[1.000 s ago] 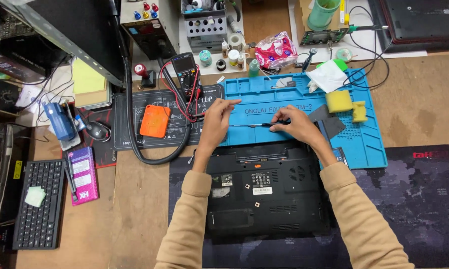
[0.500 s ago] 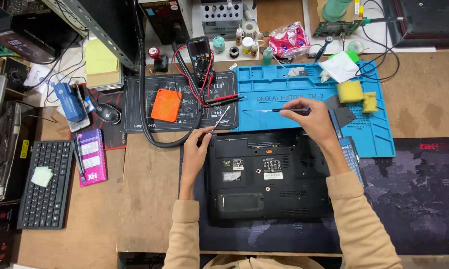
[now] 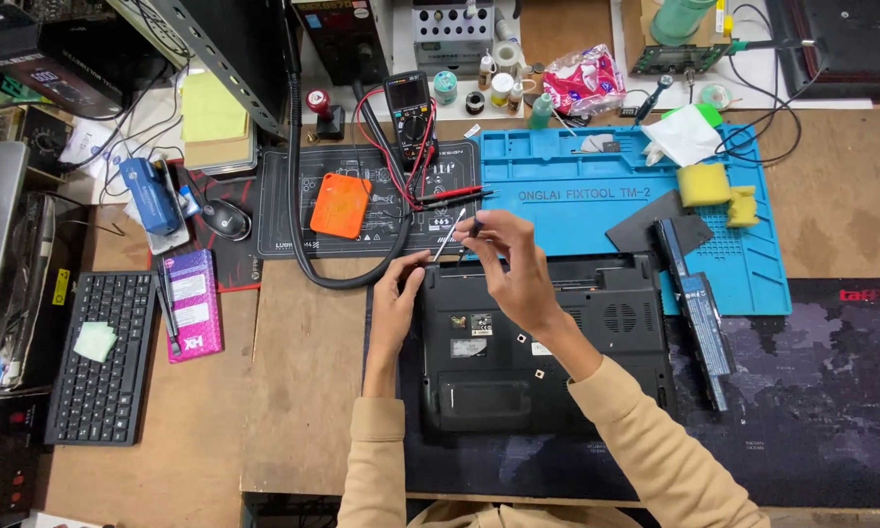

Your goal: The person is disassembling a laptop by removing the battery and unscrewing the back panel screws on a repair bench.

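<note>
A black laptop (image 3: 547, 376) lies upside down on the dark desk mat (image 3: 811, 391). My right hand (image 3: 513, 264) holds a thin screwdriver (image 3: 456, 232) by its handle, with the tip pointing down at the laptop's far left corner. My left hand (image 3: 396, 303) rests on that left edge, fingertips close to the screwdriver tip. A long black battery (image 3: 696, 313) lies just right of the laptop.
A blue repair mat (image 3: 596, 200) sits behind the laptop with yellow sponges (image 3: 704, 184). A multimeter (image 3: 410, 108) with red and black leads, an orange square piece (image 3: 340, 205), a mouse (image 3: 227, 221), a keyboard (image 3: 103, 357) and a pink box (image 3: 193, 303) lie left.
My right hand has carried the screwdriver from the blue mat leftward to the laptop's far left corner. My left hand stays at that corner.
</note>
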